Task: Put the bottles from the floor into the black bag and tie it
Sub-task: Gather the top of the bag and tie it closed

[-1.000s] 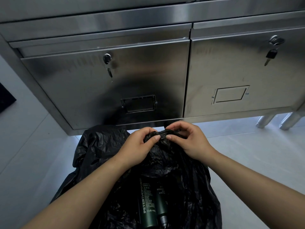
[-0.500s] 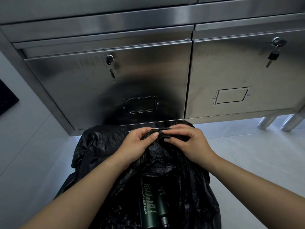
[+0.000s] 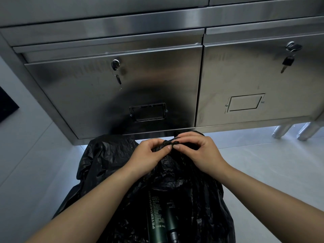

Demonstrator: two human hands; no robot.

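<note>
Neck of black bag point(image 3: 108, 155) | pinched between left hand point(image 3: 149, 156) fingers and right hand point(image 3: 201, 153) fingers

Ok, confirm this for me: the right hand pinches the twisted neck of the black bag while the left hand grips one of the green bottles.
Not quite. The left hand grips no bottle: like the right hand, it pinches the twisted neck of the black bag. Both green bottles lie lower down, untouched by either hand. The head view shows it.
</note>
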